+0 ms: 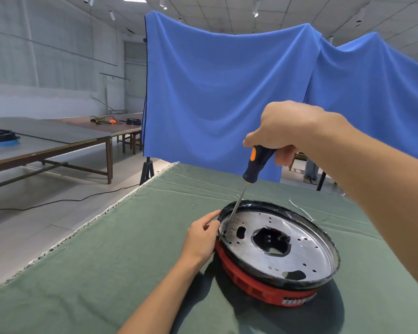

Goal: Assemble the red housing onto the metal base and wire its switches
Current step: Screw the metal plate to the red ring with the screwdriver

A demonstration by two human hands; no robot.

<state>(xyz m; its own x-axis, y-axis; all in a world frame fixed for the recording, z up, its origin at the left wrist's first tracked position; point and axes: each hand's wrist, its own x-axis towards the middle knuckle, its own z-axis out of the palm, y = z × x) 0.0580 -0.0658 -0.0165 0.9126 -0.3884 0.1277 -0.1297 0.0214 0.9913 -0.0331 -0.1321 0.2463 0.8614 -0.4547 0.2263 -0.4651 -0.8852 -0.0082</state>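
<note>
Two bare forearms in view, no sleeves reaching the visible part of either. Left hand (200, 237) and right hand (285, 131): no gloves, no rings, no watch or wristband seen. Short fingernails on the left thumb. No markings on either arm.

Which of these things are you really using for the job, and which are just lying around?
In use:
- screwdriver, gripped by the right hand
- metal base, steadied at its rim by the left hand
- red housing under the base
- small screws on the green cloth

Lying about:
- blue sheet
- tools on the far table
- floor cable
</note>
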